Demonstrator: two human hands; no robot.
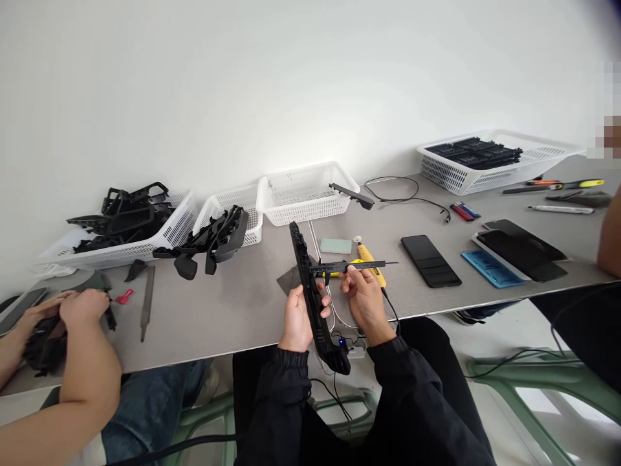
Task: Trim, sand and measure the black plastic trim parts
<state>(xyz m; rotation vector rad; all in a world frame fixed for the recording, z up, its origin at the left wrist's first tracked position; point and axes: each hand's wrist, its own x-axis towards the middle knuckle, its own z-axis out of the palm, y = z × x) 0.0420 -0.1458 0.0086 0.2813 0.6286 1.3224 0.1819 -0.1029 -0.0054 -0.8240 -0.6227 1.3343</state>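
Note:
My left hand [299,318] is wrapped round a long black plastic trim part [313,304], held tilted above the table's front edge. In my right hand [363,299] is a black caliper [359,266], gripped between thumb and fingers, its jaw end touching or very close to the trim part. Behind the caliper lies a yellow rotary tool [372,264] with a cord. A pale green block [336,246] rests just beyond it, and a dark sheet [290,281] lies partly hidden behind my left hand.
White baskets [310,212] line the wall, some with black parts. At left a co-worker's hands [85,307] hold a black part near a flat file [147,304]. Rightward lie a phone [431,261], a blue case [491,267] and a marker [560,210]. Another person's arm shows at far right.

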